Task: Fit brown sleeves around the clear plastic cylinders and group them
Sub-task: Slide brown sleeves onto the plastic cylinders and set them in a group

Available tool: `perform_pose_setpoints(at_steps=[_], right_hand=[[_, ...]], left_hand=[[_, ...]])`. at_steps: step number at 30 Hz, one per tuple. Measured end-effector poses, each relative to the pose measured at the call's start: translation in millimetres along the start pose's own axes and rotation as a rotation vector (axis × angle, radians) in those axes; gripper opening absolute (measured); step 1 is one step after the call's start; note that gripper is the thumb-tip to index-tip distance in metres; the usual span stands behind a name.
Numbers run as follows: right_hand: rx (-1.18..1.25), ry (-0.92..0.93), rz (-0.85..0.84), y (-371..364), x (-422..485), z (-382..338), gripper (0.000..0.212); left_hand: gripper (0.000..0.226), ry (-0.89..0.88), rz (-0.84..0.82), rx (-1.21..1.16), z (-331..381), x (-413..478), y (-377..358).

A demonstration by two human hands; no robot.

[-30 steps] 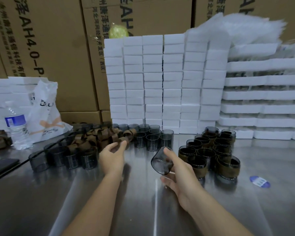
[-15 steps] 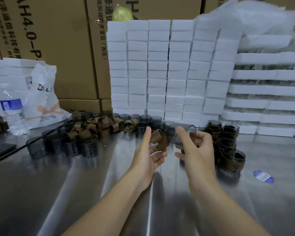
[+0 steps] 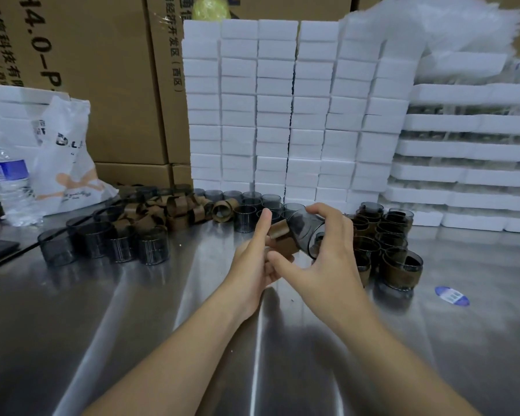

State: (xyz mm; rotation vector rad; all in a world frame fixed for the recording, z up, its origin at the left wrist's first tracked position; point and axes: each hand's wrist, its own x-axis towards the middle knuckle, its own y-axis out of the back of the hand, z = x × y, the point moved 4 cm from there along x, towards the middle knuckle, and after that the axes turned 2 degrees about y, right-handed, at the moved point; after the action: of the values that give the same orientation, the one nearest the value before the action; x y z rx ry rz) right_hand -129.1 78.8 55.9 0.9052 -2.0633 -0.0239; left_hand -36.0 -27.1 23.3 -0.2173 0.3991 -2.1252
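At frame centre, above the shiny steel table (image 3: 126, 331), our left hand (image 3: 252, 261) pinches a brown ring-shaped sleeve (image 3: 282, 240) against the tilted clear smoky plastic cylinder (image 3: 306, 231) that our right hand (image 3: 327, 265) grips with curled fingers. Sleeved cylinders (image 3: 398, 265) stand grouped just right of our hands; bare cylinders (image 3: 102, 244) sit at middle left.

At the centre of the frame a smoky clear cylinder (image 3: 305, 232) is tilted in the air, a brown sleeve (image 3: 282, 240) touching its lower left end. Bare cylinders (image 3: 150, 249) stand upright at middle left, with loose sleeves (image 3: 174, 211) heaped just behind them. Sleeved cylinders (image 3: 403, 270) cluster upright, right of centre.
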Motion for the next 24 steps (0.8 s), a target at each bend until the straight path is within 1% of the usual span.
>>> perform_pose_setpoints(at_steps=[2,6,8,9,10,12,13,15,17,18,20,21,24], right_hand=[[-0.028,0.035,-0.003,0.9,0.0,2.7,0.084],[-0.052,0.024,0.064,7.9,-1.0,2.6,0.08],[-0.069,-0.005,0.106,10.0,-2.0,0.1,0.075],[-0.057,-0.024,0.128,11.1,-2.3,-0.7,0.073],[-0.035,-0.047,0.151,12.1,-2.2,-1.3,0.071],[0.012,-0.102,0.189,14.8,-1.4,-1.3,0.066],[0.031,-0.122,0.198,16.1,-1.1,-1.3,0.064],[0.05,-0.135,0.199,19.7,-1.4,-2.2,0.061],[0.059,-0.122,0.164,22.3,-2.8,-5.3,0.061],[0.061,-0.107,0.138,22.4,-3.4,-7.0,0.062],[0.077,-0.09,0.104,21.5,-4.7,-11.0,0.062],[0.091,-0.083,0.096,20.4,-5.0,-13.5,0.061],[0.122,-0.052,0.098,17.1,-5.5,-19.7,0.056]], left_hand=[[0.072,-0.007,-0.015,0.011,1.7,-3.0,-0.1],[0.081,0.004,-0.063,0.041,0.5,-9.4,-2.3],[0.096,0.014,-0.085,0.062,0.4,-13.0,-5.0],[0.093,0.015,-0.088,0.068,0.9,-14.3,-5.6],[0.082,0.007,-0.097,0.077,3.0,-16.1,-5.8],[0.058,-0.009,-0.17,0.102,6.3,-19.0,-7.7],[0.054,-0.023,-0.194,0.118,7.3,-20.3,-8.2],[0.056,-0.047,-0.188,0.131,8.8,-21.7,-7.7],[0.06,-0.044,-0.162,0.146,10.1,-22.7,-6.8],[0.058,-0.023,-0.144,0.152,9.9,-22.4,-5.4],[0.046,0.019,-0.137,0.164,10.3,-22.5,-4.3],[0.046,0.039,-0.137,0.172,11.3,-22.7,-5.0],[0.062,0.101,-0.197,0.176,15.8,-26.5,-12.1]])
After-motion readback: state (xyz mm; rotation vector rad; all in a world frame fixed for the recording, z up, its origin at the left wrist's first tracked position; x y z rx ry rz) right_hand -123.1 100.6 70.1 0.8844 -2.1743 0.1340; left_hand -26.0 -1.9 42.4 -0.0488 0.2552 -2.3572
